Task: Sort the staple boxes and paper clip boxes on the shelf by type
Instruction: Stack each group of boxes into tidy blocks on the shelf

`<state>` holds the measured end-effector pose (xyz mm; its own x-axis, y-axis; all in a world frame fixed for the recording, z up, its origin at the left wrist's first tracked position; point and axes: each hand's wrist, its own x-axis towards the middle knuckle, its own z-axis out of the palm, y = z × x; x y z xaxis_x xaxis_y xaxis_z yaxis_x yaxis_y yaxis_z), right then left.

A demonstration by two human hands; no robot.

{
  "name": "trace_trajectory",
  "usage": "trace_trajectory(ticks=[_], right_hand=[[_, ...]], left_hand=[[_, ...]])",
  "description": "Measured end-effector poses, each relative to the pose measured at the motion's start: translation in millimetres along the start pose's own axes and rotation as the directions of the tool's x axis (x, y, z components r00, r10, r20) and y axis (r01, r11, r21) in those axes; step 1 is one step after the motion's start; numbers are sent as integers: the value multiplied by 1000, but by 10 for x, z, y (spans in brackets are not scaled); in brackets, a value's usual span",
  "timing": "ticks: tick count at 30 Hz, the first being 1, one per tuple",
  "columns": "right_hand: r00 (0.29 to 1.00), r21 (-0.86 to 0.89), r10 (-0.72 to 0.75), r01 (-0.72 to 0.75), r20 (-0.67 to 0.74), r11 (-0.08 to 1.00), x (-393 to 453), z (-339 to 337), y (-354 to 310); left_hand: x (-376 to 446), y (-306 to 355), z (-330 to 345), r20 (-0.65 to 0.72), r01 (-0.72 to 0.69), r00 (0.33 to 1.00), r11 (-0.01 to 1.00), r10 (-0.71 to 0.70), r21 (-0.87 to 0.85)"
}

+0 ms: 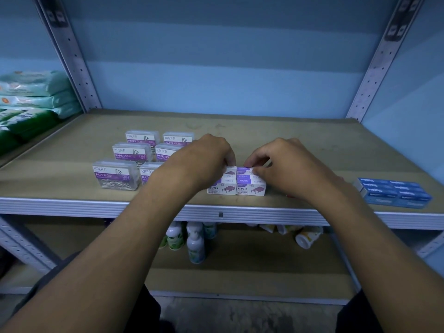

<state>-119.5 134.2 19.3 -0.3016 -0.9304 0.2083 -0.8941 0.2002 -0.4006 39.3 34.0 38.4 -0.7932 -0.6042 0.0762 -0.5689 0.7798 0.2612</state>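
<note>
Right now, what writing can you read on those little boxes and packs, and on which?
"KREATI" and "PAPER CLIP": clear paper clip boxes.
"KREATI" and "STAPLES": white staple boxes, under both hands.
Blue boxes: print upside down, blurred, unreadable.
Green packs: too blurred.
Bottles below: unreadable.

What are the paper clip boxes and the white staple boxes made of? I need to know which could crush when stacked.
The paper clip boxes look like clear rigid plastic: glossy, and the metal clips show through below the label. The white staple boxes look like thin matte printed cardboard, with sharp folded edges, so likely the more crushable.
</note>
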Motion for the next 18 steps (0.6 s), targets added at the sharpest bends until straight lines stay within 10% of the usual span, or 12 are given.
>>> trace_trajectory(ticks=[18], right_hand=[[983, -30, -65, 71, 170, 997, -46, -62, 9]], left_hand=[[-69, -56, -100, 128, -18, 992, 999, 22, -32]])
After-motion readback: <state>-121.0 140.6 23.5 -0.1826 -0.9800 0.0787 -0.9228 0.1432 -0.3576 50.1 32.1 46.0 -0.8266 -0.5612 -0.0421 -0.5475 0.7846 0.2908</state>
